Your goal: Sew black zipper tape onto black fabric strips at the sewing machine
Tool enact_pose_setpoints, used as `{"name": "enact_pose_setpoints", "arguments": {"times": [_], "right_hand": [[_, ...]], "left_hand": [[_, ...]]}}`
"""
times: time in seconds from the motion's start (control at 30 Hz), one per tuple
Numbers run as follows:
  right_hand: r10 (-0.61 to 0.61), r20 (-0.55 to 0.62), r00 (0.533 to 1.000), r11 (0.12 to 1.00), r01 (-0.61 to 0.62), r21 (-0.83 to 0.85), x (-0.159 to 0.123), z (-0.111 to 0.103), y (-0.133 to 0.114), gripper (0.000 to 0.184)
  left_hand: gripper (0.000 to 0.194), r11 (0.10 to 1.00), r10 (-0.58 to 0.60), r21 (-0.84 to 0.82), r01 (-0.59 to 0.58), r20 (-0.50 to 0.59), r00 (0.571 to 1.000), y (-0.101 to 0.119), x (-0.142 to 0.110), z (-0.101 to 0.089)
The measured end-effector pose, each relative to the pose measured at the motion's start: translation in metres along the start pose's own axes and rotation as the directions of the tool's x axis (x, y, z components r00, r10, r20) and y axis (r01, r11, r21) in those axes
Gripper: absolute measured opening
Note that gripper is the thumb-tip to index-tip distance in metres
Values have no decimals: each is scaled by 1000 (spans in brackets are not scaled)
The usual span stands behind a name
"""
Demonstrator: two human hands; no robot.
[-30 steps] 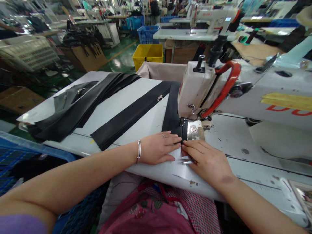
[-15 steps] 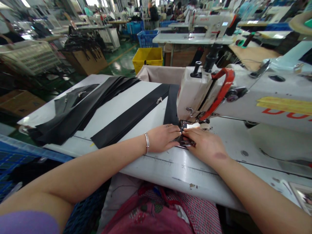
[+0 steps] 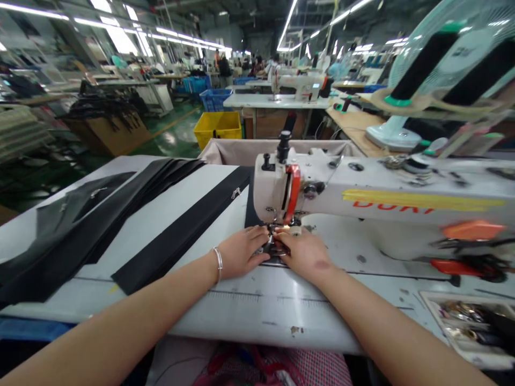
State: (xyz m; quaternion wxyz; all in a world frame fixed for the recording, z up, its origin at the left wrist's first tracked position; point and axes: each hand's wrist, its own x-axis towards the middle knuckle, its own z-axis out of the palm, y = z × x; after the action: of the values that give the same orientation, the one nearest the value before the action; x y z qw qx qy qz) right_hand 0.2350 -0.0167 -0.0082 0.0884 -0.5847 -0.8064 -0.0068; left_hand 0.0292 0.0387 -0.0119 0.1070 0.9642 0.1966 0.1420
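My left hand (image 3: 244,252) lies on the table at the left of the presser foot, fingers stretched forward and thumb apart. A silver bangle (image 3: 218,264) circles that wrist. My right hand (image 3: 303,250) is opposite, its fingers closed on a black fabric piece (image 3: 275,250) under the needle area of the white sewing machine (image 3: 277,187). The fingers hide most of this piece. To the left lies a black zippered strip (image 3: 185,230) with a silver zipper pull (image 3: 236,193). A stack of black strips (image 3: 96,230) rests further left.
A box of small metal parts (image 3: 462,321) stands at the right front. Behind the table are a grey cloth-lined bin (image 3: 233,153) and a yellow crate (image 3: 217,128). Thread cones (image 3: 426,64) and a fan (image 3: 396,131) rise at the back right.
The camera view has tilted up and turned right, so the scene sits lower and further left. Both hands keep their places beside the needle.
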Motion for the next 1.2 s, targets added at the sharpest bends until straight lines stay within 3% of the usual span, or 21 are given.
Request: {"name": "enact_pose_setpoints", "arguments": {"times": [0.17, 0.23, 0.3, 0.37, 0.43, 0.47, 0.5, 0.53, 0.57, 0.63, 0.7, 0.73, 0.83, 0.93, 1.0, 1.07, 1.1, 1.2], "right_hand": [[5, -22, 1000, 1000, -5, -13, -2, 0, -4, 35], [15, -29, 999, 1000, -15, -10, -4, 2, -6, 38], [22, -35, 999, 1000, -22, -1, -5, 5, -6, 42], [26, -42, 999, 1000, -26, 12, -4, 6, -4, 45], [30, -53, 998, 999, -28, 27, -3, 5, -3, 45], [30, -62, 998, 999, -28, 35, -3, 4, -4, 45], [27, -70, 997, 999, -24, 43, -4, 2, -7, 43], [16, -79, 997, 999, -12, 52, -6, 1, -13, 41], [-5, -87, 996, 998, 11, 63, -10, 0, -21, 39], [-81, -97, 992, 992, 90, 91, -22, 0, -46, 38], [-184, -93, 979, 972, 195, 129, -39, 2, -72, 41], [-228, -83, 970, 961, 238, 144, -47, 3, -83, 43], [-224, -14, 974, 968, 224, 114, -68, -3, -91, 41], [-24, 27, 999, 998, 25, -54, -71, -13, -69, 35], [46, 1, 999, 987, -45, -155, -67, -11, -51, 37], [31, -58, 998, 976, -43, -211, -65, -1, -41, 41], [8, -92, 996, 974, -29, -223, -67, 6, -38, 45], [-76, -191, 979, 978, 35, -206, -87, 28, -36, 61]], "left_hand": [[33, 1000, -15, -12, 14, -16, 1000, -2, -2, 1], [37, 998, -42, -45, 43, 28, 999, -12, -8, -4], [43, 990, -143, 10, 143, 65, 988, -28, -21, -13], [50, 900, -395, 215, 380, 27, 918, -46, -40, -23], [56, 689, -623, 408, 600, -89, 777, -56, -60, -33], [59, 597, -686, 461, 657, -131, 716, -56, -69, -36], [59, 552, -716, 487, 677, -138, 684, -52, -76, -39], [56, 565, -718, 487, 666, -109, 688, -45, -80, -40], [51, 618, -692, 464, 635, -62, 719, -35, -82, -40], [46, 753, -578, 391, 529, 9, 816, -14, -79, -38], [44, 835, -443, 361, 414, -3, 897, 6, -72, -33], [47, 840, -407, 381, 385, -26, 913, 15, -69, -30], [59, 810, -434, 414, 416, -54, 899, 39, -67, -24], [54, 829, -459, 365, 423, 13, 888, 57, -69, -25], [41, 827, -484, 350, 440, 44, 874, 52, -73, -31], [31, 767, -566, 366, 527, 1, 824, 28, -84, -45], [29, 709, -626, 381, 594, -48, 778, 11, -94, -56], [29, 454, -795, 407, 793, -218, 567, -49, -135, -101]]}}
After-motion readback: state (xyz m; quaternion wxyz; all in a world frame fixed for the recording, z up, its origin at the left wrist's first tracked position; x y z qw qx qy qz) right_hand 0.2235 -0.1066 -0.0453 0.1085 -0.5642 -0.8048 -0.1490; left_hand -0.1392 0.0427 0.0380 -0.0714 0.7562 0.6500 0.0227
